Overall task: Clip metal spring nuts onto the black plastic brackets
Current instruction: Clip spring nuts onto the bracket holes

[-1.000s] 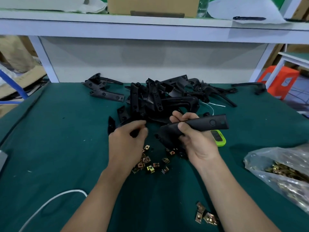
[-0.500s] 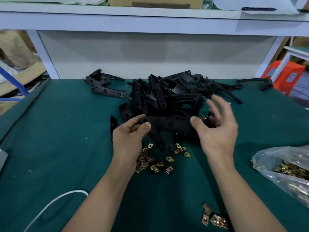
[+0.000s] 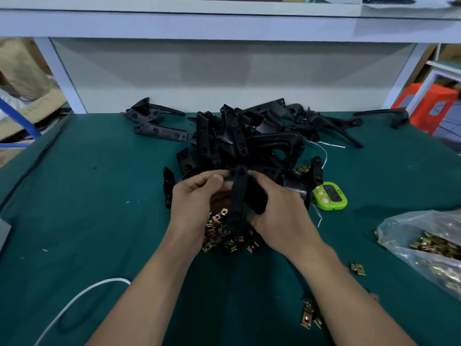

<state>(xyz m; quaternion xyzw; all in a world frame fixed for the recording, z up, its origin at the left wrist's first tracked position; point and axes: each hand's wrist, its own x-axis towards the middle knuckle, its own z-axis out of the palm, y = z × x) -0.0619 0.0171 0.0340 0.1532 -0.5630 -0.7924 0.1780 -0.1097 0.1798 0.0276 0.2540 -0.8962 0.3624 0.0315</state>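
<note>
I hold one black bracket [image 3: 238, 196] with both hands, just in front of the pile of brackets [image 3: 249, 141]. My left grip [image 3: 197, 203] pinches its top end between thumb and fingertips. My right grip [image 3: 282, 216] is curled around its wider body. Loose spring nuts [image 3: 219, 233] lie underneath on the green worktop [image 3: 99, 196].

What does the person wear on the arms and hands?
No sleeves show: the left forearm and right forearm are bare to the frame's edge. The left hand and right hand wear no gloves; I see no rings, watch or bracelet.
</note>
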